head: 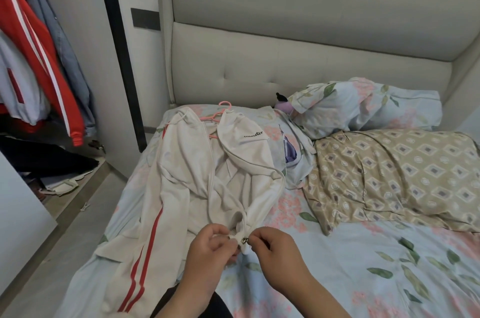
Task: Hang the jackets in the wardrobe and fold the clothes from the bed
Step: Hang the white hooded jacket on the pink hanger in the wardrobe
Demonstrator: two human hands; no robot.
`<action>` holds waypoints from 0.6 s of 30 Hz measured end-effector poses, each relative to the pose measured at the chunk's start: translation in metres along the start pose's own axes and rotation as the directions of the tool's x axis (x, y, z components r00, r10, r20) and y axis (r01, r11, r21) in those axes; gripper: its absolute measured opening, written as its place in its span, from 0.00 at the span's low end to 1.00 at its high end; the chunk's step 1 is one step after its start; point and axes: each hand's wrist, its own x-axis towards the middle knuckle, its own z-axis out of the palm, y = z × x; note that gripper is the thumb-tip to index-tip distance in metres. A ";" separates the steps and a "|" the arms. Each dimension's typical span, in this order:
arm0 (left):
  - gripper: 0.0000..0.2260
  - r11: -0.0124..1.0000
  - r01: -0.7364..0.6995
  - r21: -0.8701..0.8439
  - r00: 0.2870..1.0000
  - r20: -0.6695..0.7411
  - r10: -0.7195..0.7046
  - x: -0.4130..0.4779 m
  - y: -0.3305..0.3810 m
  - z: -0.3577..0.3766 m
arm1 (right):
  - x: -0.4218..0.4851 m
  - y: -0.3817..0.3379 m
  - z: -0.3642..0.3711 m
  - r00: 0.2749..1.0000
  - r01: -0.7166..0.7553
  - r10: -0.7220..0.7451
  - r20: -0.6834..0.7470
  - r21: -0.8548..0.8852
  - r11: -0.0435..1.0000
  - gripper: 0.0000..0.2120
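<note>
A cream-white jacket (197, 174) with red sleeve stripes lies spread on the bed (376, 265), its front unzipped. A pink hanger (219, 112) pokes out at its collar. My left hand (210, 247) pinches the bottom hem on one side of the zip. My right hand (275, 245) pinches the metal zipper pull (244, 240) on the other side. The two hem ends meet between my fingers. In the open wardrobe (31, 136) at the left hang a red jacket with white stripes (39, 50) and a grey-blue one (62, 39).
A beige patterned pillow (389, 177) and a floral pillow (363, 107) lie at the head of the bed, with a purple soft toy (284, 104) between pillow and headboard. Dark clothes and papers sit on the wardrobe floor (52, 169). Grey floor runs between bed and wardrobe.
</note>
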 end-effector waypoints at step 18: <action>0.07 0.965 0.151 -0.215 0.954 -0.225 -0.200 -0.052 0.002 -0.015 | -0.026 -0.033 0.019 0.998 0.001 -0.005 0.057 0.064 0.998 0.08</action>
